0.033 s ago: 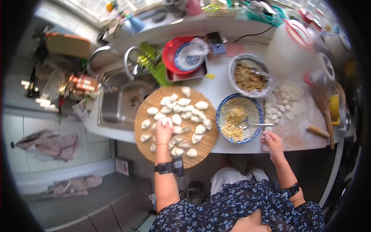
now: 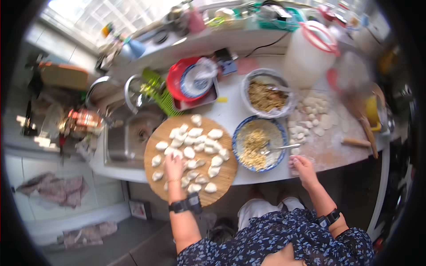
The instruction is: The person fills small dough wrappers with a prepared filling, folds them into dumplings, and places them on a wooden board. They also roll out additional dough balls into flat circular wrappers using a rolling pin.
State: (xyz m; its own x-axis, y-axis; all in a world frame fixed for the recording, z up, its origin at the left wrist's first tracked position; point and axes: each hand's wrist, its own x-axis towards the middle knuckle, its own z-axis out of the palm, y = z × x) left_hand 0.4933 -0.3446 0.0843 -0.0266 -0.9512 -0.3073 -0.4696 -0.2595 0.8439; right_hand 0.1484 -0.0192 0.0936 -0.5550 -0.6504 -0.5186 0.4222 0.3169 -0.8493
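At centre left of the frame, our left hand (image 2: pixel 173 165) is resting on the round wooden board (image 2: pixel 224 177), its fingers loosely curled on a dumpling (image 2: pixel 176 154) among the spaced rows, so none are sticking together. Right of it, the blue bowl of filling (image 2: pixel 259 142) is sitting within reach. At lower right, our right hand (image 2: pixel 302 167) is hovering at the floured counter (image 2: pixel 330 153) edge, its fingers half open and holding nothing.

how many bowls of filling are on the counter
2. A blue-rimmed bowl with a spoon sits just right of the round dumpling board; a pale bowl sits behind it, nearer the white jug. Clutter farther back may hide others.
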